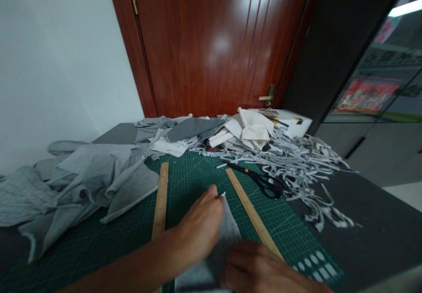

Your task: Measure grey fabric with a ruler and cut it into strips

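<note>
Right hand [260, 269] lies flat on the near end of the grey cloth piece [227, 231]. Left hand [201, 227] pinches its far tip (fingers closed tight), so the cloth runs straight away, between two wooden rulers [161, 198].

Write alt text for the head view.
Two bare hands, left hand and right hand, press a grey fabric piece onto a green cutting mat between two wooden rulers. Black scissors and fabric strips lie beyond.

grey cloth piece [227, 229], wooden rulers [161, 200], glossy door [211, 42]
</note>
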`<move>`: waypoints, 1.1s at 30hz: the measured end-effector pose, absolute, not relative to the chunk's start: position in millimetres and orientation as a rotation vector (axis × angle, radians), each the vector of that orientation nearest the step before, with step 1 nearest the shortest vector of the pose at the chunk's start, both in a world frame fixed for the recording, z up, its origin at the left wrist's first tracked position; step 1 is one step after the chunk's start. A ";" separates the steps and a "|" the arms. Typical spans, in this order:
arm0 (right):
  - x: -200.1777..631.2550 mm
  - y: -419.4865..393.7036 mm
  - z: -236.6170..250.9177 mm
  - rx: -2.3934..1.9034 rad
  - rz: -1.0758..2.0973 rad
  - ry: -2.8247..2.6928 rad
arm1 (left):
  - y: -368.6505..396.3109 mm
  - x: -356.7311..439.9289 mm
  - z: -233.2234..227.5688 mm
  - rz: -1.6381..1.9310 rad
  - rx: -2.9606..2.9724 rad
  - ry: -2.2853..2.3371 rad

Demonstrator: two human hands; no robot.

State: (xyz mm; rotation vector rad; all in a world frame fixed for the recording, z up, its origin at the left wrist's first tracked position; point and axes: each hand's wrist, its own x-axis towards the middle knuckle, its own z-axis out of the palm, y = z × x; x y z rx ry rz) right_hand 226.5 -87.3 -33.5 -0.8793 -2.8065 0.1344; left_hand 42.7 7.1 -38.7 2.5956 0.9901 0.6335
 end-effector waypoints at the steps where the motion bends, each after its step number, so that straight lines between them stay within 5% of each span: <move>1: 226.1 -86.5 -35.7 -0.890 0.152 -2.789 | -1.8 43.9 -41.4 0.643 2.575 1.011; 14: 220.4 -93.1 -48.6 -1.143 0.746 -2.515 | -15.1 37.6 -35.5 0.417 2.654 1.179; 24: 228.0 -86.6 -66.9 -0.961 0.343 -2.576 | -8.4 33.5 -17.2 0.218 2.854 0.973; 33: 229.7 -91.1 -63.0 -0.932 0.357 -2.571 | 33.6 13.5 -5.3 0.326 2.785 1.046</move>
